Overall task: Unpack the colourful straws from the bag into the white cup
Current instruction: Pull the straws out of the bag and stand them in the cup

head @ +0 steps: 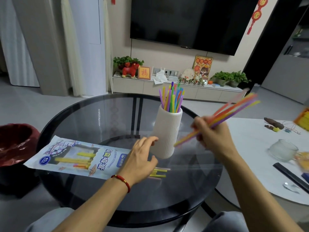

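A tall ribbed white cup [167,131] stands on the round glass table [83,114], with several colourful straws [173,99] upright in it. My right hand [215,136] grips a slanted bunch of straws [234,111] to the right of the cup, blurred by motion. The straw bag [73,156] lies flat on the table at the left, with a few yellow and pink straws inside. More straws [158,172] stick out of its open end. My left hand [142,159] hovers with relaxed fingers over that end, fingertips next to the cup's base.
A bin with a red liner [15,143] stands at the left beside the table. A white table [254,148] at the right carries a glass jar [283,149], a black strip [291,176] and small items. A TV cabinet runs along the far wall.
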